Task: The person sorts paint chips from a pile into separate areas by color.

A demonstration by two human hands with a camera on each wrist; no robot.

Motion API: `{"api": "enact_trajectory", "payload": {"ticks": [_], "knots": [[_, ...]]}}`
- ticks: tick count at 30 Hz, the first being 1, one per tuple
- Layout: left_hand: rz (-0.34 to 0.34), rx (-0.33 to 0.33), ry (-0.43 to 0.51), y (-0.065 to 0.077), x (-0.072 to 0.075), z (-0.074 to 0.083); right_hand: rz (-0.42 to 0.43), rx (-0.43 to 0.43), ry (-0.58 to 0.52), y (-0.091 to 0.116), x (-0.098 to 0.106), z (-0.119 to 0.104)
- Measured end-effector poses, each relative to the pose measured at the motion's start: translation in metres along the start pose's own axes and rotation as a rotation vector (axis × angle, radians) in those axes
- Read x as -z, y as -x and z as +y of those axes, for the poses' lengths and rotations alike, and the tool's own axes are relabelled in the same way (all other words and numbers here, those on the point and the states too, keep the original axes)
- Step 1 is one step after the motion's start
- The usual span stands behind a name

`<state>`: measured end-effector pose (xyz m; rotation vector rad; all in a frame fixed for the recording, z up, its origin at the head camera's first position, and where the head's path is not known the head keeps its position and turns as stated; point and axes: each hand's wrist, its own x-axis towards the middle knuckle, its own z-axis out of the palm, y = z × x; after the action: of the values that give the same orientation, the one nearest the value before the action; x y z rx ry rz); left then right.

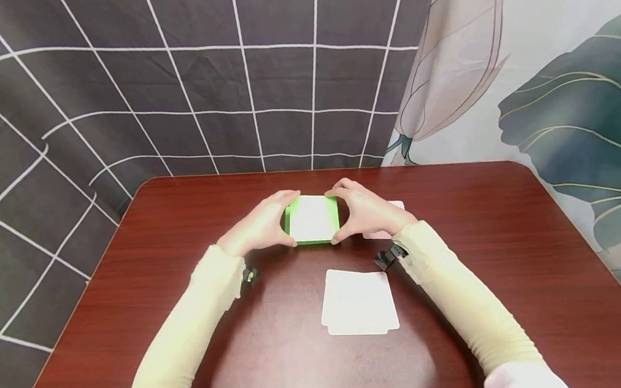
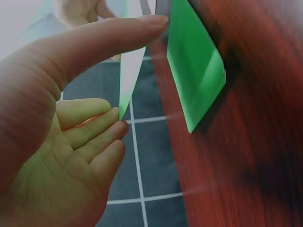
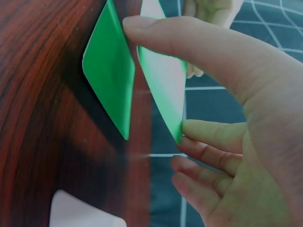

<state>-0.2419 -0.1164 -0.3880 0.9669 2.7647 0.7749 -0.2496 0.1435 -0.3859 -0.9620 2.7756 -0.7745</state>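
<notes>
Both hands span a flat square panel (image 1: 312, 218) with a white face and green edges, thumbs toward the near corners and fingers at the far ones. My left hand (image 1: 260, 226) grips its left side, my right hand (image 1: 370, 210) its right. In the left wrist view, the fingertips meet the far corner of this panel. Beneath it, a green square piece (image 2: 196, 71) lies on the tabletop, with a gap between the two. The right wrist view shows the same green piece (image 3: 109, 71) below the right thumb.
Overlapping white cards (image 1: 358, 300) lie nearer on the reddish wood table (image 1: 268, 345). A pale pinkish card (image 1: 377, 235) sits partly hidden under the right hand. Behind the table hangs a dark gridded curtain (image 1: 212, 79), with a leaf-patterned cloth (image 1: 461, 82) at the right.
</notes>
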Motion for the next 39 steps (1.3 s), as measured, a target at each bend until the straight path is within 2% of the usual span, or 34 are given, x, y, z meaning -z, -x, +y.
{"api": "enact_trajectory", "payload": {"ticks": [8, 13, 21, 30, 35, 39], "knots": [[-0.046, 0.062, 0.002, -0.003, -0.003, -0.017, -0.077, -0.014, 0.007, -0.023, -0.017, 0.006], [-0.064, 0.06, 0.028, -0.002, -0.009, -0.022, -0.125, -0.044, 0.036, -0.027, -0.025, 0.009], [-0.104, 0.082, 0.034, -0.004, -0.009, -0.024, -0.148, -0.061, 0.089, -0.028, -0.027, 0.008], [-0.071, 0.088, 0.043, -0.005, -0.011, -0.025, -0.15, -0.087, 0.088, -0.028, -0.024, 0.004], [0.004, 0.087, 0.065, -0.004, -0.013, -0.018, -0.095, -0.065, 0.075, -0.022, -0.017, 0.006], [0.066, 0.039, 0.093, -0.002, -0.015, -0.005, -0.051, -0.052, 0.021, -0.011, -0.007, 0.006]]}}
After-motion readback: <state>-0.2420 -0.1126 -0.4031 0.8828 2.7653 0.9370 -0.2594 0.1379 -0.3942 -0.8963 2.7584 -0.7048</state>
